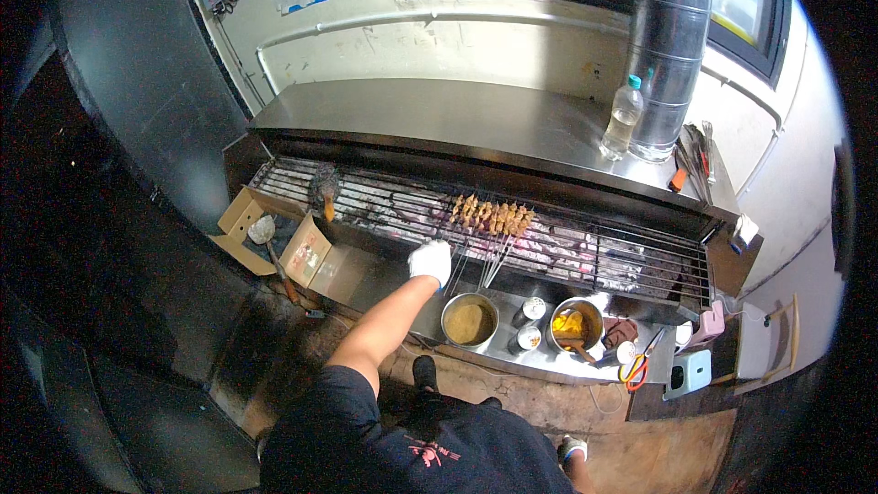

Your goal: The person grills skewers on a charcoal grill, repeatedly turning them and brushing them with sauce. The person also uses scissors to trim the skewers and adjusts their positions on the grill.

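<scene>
My left hand (430,262), in a white glove, is over the front edge of a long charcoal grill (658,295). Its fingers look curled, but whether anything is inside them is hidden. Just to its right, a row of meat skewers (492,215) lies across the grate, with thin metal handles (499,264) pointing towards me. Pale, ashy coals (562,243) glow faintly pink beneath the bars. My right hand (573,449), also gloved, hangs low at my side above the floor, away from the grill. Its fingers are too small to make out.
On the front steel shelf stand a pot of brownish contents (470,320), shaker cans (531,310), a pot with yellow contents (575,324) and scissors (634,372). A wire-bristled brush (327,190) rests on the grate. Left is a cardboard box (255,254); behind, a plastic bottle (622,119).
</scene>
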